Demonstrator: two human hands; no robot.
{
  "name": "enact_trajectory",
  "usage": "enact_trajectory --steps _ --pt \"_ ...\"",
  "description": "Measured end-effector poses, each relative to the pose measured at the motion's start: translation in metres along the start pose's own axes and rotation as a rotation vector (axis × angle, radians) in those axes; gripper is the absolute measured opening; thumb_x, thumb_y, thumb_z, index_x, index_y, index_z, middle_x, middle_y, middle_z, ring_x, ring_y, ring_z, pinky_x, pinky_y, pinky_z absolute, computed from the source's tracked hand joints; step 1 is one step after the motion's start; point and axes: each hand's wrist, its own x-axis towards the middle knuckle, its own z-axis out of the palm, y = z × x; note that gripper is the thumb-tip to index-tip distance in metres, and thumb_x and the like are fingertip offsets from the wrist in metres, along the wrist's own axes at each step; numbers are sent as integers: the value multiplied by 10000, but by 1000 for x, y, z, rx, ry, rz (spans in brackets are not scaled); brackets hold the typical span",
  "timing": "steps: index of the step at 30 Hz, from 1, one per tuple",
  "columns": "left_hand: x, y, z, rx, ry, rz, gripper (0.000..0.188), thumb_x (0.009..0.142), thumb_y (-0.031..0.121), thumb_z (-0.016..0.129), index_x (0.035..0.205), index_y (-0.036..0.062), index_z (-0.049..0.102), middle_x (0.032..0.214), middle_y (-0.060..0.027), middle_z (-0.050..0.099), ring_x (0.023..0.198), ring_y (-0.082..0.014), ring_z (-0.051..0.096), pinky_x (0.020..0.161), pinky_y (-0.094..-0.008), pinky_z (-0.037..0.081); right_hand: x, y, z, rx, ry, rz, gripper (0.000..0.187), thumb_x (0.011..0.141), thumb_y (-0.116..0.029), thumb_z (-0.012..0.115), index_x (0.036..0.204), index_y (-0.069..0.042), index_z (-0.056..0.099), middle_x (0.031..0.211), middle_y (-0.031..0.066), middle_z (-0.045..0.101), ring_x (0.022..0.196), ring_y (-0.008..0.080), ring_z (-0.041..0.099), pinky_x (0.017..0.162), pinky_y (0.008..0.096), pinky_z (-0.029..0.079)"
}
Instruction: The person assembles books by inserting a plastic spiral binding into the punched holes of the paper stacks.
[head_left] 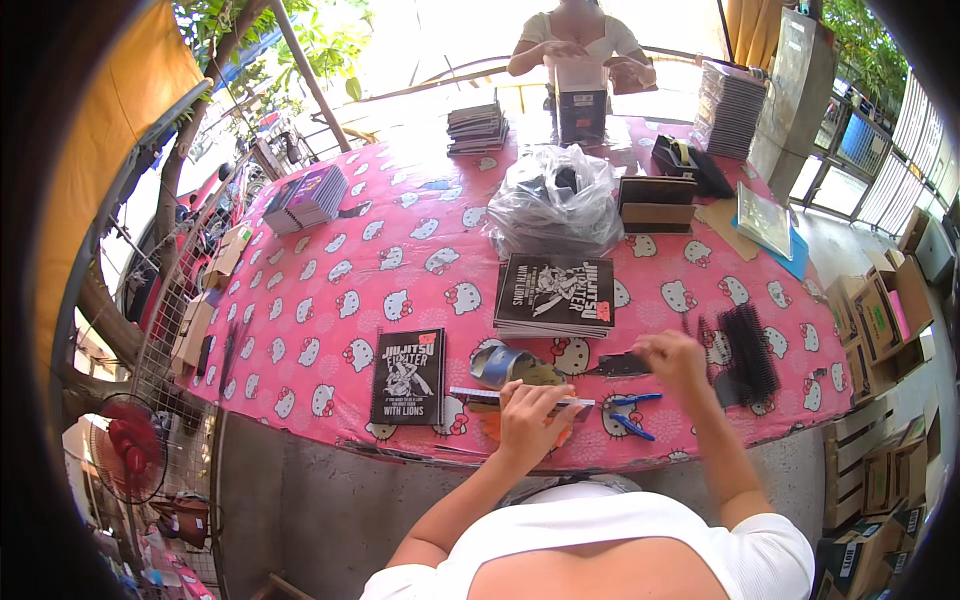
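Observation:
My left hand (535, 420) is closed around a thin book (478, 394) standing edge-on near the table's front edge, its pale edge facing up. My right hand (672, 362) hovers to the right with curled fingers, slightly blurred; what it pinches, if anything, is hidden. Just below its fingers lies a small black piece (622, 364). Blue-handled pliers (632, 414) rest between my hands. A heap of black spiral binding coils (745, 355) sits to the right. Behind the held book is a blue and tan rounded object (518, 366). One black-covered notebook (408, 378) lies flat at the left.
A stack of black notebooks (555, 295) lies ahead, before a clear plastic bag (555, 205). More book stacks (308, 198) stand farther off. Across the pink patterned table (330, 290), another person (580, 45) handles a box. Cartons (880, 310) line the right; a red fan (130, 450) stands left.

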Motion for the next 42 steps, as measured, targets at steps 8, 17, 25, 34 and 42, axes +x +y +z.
enact_trajectory --steps 8,17,25,34,42 --pt "3 1 5 -45 26 81 166 693 238 789 794 121 726 779 11 665 748 -159 588 823 -338 372 -27 -46 30 683 -171 143 145 779 -71 716 919 -31 710 808 60 634 671 99 594 579 244 465" --pt "2 -2 5 -108 43 41 162 696 247 777 800 133 729 749 2 667 724 -161 583 844 -342 370 -20 -39 21 632 -497 250 145 778 -59 710 909 1 716 689 70 649 667 53 545 581 238 434" --pt "2 3 3 -94 73 83 156 684 213 784 792 118 726 752 -18 671 733 -175 600 844 -354 381 -16 -36 13 846 -607 365 93 805 -61 677 843 16 714 618 -35 581 594 38 482 520 230 393" --pt "0 1 8 -43 26 35 156 684 193 779 793 111 704 785 -23 662 760 -186 590 806 -340 369 -32 -31 26 681 -451 114 203 821 21 643 1013 -26 693 817 12 616 757 55 541 661 219 438" --pt "-4 3 5 -42 32 51 173 669 176 798 802 107 712 806 -10 668 784 -178 602 806 -327 379 -37 -30 27 831 -420 233 266 735 59 692 993 -11 695 821 48 651 743 104 611 683 223 480"
